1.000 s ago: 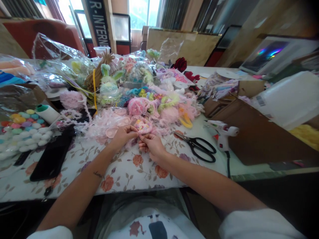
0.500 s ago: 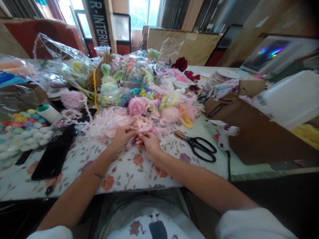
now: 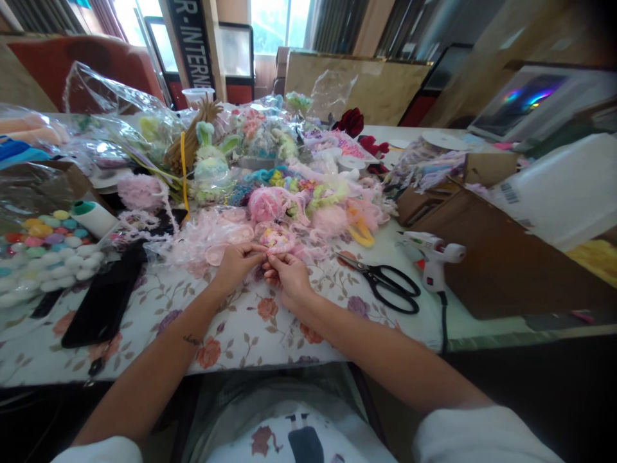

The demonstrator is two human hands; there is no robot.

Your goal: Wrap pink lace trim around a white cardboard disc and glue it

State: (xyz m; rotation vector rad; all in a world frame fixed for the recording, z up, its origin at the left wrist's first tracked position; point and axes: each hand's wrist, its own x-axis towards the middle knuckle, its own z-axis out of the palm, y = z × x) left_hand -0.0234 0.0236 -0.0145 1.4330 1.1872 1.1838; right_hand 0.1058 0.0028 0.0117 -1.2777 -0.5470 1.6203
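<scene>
Held low over the bench [image 3: 231, 334], at the near edge of the pink pile: a small pink fluffy piece [image 3: 278, 239], pinched by left hand [image 3: 236, 260] and right hand [image 3: 289, 280]. Since one second ago, only a small shift of the right hand up and toward the left one. Both grips narrow, closed on that piece, so probably finer handling now. At far left, colored pompoms [image 3: 43, 257] packed in clear plastic. At right, open cardboard box [image 3: 501, 270], inside hidden. Scissors [image 3: 385, 283] and glue gun [image 3: 431, 254] lying beside, untouched.

Mid-frame, both hands [image 3: 263, 267] meet at a small fuzzy piece [image 3: 277, 239] on the table [image 3: 231, 334]; scissors [image 3: 385, 283] and glue gun [image 3: 431, 257] lie right, phone [image 3: 101, 302] lower left.
</scene>
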